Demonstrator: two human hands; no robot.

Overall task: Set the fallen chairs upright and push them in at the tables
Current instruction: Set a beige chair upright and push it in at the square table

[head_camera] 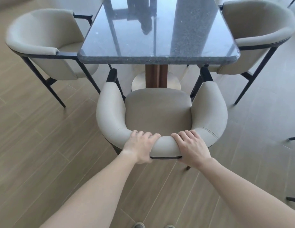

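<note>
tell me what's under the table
A brown pedestal on a round metal base. The top hides part of the left chair and right chair seats and anything farther back.

An upright chair [158, 111] stands facing the near edge of the dark, glossy counter [160, 38]. Its black arm tips reach up to that edge, while its seat lies in front of the counter, not under it. The left hand [140, 145] and right hand [191, 147] grip the top of its curved back side by side, fingers [153, 136] curled over the padding and thumbs behind. A left chair [41, 38] and a right chair [258, 27], both upright, are tucked in at the counter's sides. A brown pedestal [155, 76] on a round base holds the counter above the wood-plank floor [36, 145]. Shoes [139, 225] peek in at the bottom.
</note>
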